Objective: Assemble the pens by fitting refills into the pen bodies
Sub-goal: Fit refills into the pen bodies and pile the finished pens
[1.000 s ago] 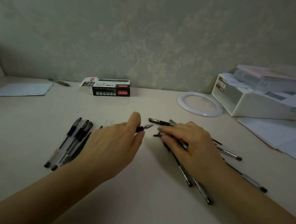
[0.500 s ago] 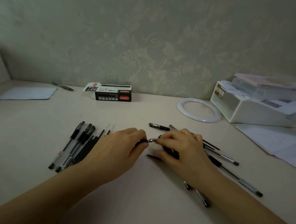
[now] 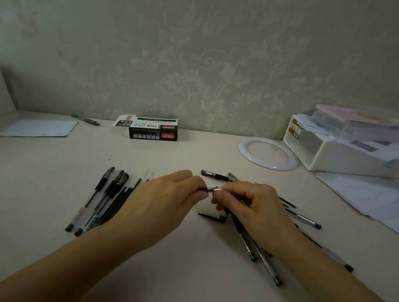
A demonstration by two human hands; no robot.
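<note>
Cream laminate covered the table [image 3: 50, 247], where a person's two hands met near its centre over scattered pen parts. At ten o'clock from the hands stood a black-and-white pen box [image 3: 152, 131]; at two o'clock lay a white ring [image 3: 241, 146]. A row of capped pens and bare refills [image 3: 103, 199] lay at nine o'clock, and a loose heap of pen bodies [image 3: 255, 248] fanned out from three to five o'clock, partly under the right wrist. The left hand [image 3: 158, 206] held a dark pen [image 3: 202, 189] level just above the table, its fingers pinching the grip end. The right hand [image 3: 253, 209] had thumb and forefinger pinched on the small metal tip cone [image 3: 216, 188] at that pen's nose. A black cap [image 3: 212, 217] lay on the table just below the hands. The step in hand appeared to be seating or screwing the tip onto a body; whether a refill was already inside could not be told. The next move would call for small twists with the two pieces kept in line, then capping.
</note>
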